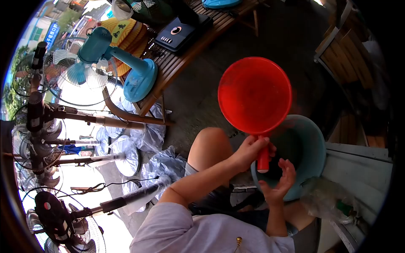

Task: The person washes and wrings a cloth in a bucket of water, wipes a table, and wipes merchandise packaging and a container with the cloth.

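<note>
Above the bucket (pixel 312 145), the left hand (pixel 252 152) grips the red dipper (pixel 255 95) by its handle; the right hand (pixel 279 184) spreads open.

We are seeing a blue table fan (pixel 139 80) and a dark box (pixel 179 34) with a round knob sitting on a slatted wooden bench (pixel 171 75), yellow fan-shaped pieces (pixel 126 34) overlapping beside the box, and dark standing fans (pixel 52 215) and plastic-wrapped bases (pixel 125 155) crowding the left side.

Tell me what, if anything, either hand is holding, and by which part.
The left hand holds the red scoop by its handle, near the bowl. The right hand is open and holds nothing.
</note>
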